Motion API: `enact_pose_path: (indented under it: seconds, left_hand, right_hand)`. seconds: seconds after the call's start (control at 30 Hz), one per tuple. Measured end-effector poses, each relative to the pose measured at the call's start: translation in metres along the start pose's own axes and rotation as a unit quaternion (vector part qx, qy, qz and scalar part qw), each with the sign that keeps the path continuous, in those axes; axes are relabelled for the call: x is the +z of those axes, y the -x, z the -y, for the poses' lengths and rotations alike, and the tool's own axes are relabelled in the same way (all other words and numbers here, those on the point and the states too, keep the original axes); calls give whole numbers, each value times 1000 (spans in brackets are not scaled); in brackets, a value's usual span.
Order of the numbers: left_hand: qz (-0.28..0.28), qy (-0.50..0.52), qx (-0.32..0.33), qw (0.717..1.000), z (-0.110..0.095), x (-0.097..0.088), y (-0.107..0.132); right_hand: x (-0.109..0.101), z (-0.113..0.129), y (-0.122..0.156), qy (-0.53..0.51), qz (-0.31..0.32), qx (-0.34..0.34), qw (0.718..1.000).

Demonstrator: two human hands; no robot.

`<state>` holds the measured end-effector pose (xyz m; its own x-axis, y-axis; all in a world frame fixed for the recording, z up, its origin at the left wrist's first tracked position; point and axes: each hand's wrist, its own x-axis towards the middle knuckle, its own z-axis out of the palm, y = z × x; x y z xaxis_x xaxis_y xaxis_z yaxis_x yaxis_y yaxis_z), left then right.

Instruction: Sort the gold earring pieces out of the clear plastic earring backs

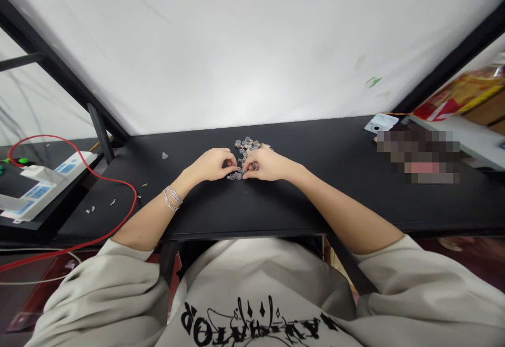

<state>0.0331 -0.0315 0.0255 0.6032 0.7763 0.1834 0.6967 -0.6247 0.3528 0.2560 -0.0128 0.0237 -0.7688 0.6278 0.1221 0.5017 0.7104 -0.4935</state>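
Note:
A pile of small clear, glassy pieces with some tan bits (248,143) lies on the black table (221,207), between and behind my hands. My left hand (215,164) comes in from the left, thumb and fingers curled together at the near edge of the pile. Facing it, my right hand (266,164) is pinched over the pile's right side and hides part of it. What either pinch holds is too small to make out. A few clear pieces (235,176) lie between the fingertips. Apart from the pile, one clear piece (164,155) lies to the left.
At the left are a white power strip (51,186) and a red cable (132,186) looping over the table. Tiny metallic bits (113,202) lie near the cable. A pale blue camera-like device (381,123) and a blurred-out item (420,157) lie at the right. A white wall (244,47) stands behind.

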Motion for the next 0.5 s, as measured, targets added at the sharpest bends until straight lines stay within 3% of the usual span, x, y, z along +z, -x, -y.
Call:
enact_pose_path:
  seconds: [0.17, 0.37, 0.5]
  left_hand:
    - [-36, 35, 25, 998, -3, 3, 0]
    - [-107, 24, 17, 994, -2, 6, 0]
    - [-101, 23, 23, 994, -2, 5, -1]
  right_hand:
    - [1, 1, 1, -140, -89, 2, 986]
    - [5, -4, -2, -230, -125, 0, 965]
    - [8, -9, -4, -260, -123, 10, 958]
